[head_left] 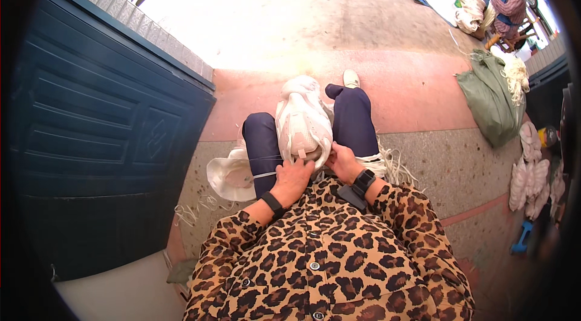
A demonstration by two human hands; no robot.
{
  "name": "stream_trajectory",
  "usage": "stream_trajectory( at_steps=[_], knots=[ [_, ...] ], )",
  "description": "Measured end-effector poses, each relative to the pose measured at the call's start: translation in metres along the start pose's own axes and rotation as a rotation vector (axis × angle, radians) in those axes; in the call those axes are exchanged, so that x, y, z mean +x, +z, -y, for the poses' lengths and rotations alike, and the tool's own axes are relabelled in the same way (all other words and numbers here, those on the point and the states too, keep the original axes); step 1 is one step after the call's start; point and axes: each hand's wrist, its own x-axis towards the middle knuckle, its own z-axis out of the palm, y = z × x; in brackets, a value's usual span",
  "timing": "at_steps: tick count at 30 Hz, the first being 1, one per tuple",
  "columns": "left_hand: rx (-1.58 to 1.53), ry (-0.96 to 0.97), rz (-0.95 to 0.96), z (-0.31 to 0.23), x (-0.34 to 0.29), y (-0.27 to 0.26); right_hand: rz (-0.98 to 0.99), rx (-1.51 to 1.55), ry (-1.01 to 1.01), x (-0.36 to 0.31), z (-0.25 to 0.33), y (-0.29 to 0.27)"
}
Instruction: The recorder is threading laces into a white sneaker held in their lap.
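Observation:
A pale pink and white shoe upper (302, 127) lies between my knees, its tongue toward me, with more pale material bunched at its far end. My left hand (293, 179) is at its near end, fingers bent and pressed together against the opening. On the right side, my right hand (344, 163) pinches the upper's edge between thumb and fingers. Thin pale strands run from my left knee toward my left hand; whether the fingers hold one is hidden. White laces (392, 163) hang in a bundle beside my right thigh.
A white, cupped piece (230, 177) rests beside my left knee, near loose laces (187, 215) on the floor. A dark blue door (115, 133) stands left. At right are a green sack (493, 100) and hanging pale shoe uppers (529, 176). Another person (508, 9) sits far right.

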Motion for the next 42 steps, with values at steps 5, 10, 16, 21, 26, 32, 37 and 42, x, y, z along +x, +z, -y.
stream_trajectory(
  at_steps=[5, 10, 16, 21, 26, 32, 37, 42],
  knots=[
    [0.099, -0.101, -0.074, -0.007, 0.009, 0.012, -0.116, -0.231, -0.588, -0.037, 0.040, 0.018],
    [0.205, -0.089, -0.104, -0.002, 0.019, 0.023, -0.034, -0.222, -0.764, -0.074, 0.093, 0.045],
    [0.045, 0.033, -0.054, 0.008, 0.027, 0.025, 0.031, -0.688, -0.867, -0.034, 0.078, 0.048],
    [-0.067, 0.060, -0.070, 0.010, 0.003, 0.015, 0.108, -0.955, -0.893, -0.057, 0.111, 0.063],
    [-0.536, -0.023, -0.364, 0.033, 0.001, -0.031, 0.492, -1.208, -0.768, -0.079, 0.094, 0.057],
    [-1.833, -0.313, 0.176, 0.035, 0.012, -0.030, 0.764, -1.460, -0.555, -0.085, 0.056, 0.063],
    [-2.061, -0.433, 0.281, 0.037, 0.010, -0.035, 0.731, -1.161, -0.448, -0.074, 0.047, 0.045],
    [-1.874, -0.401, 0.167, 0.029, 0.010, -0.024, 0.647, -1.132, -0.311, -0.069, 0.045, 0.045]
  ],
)
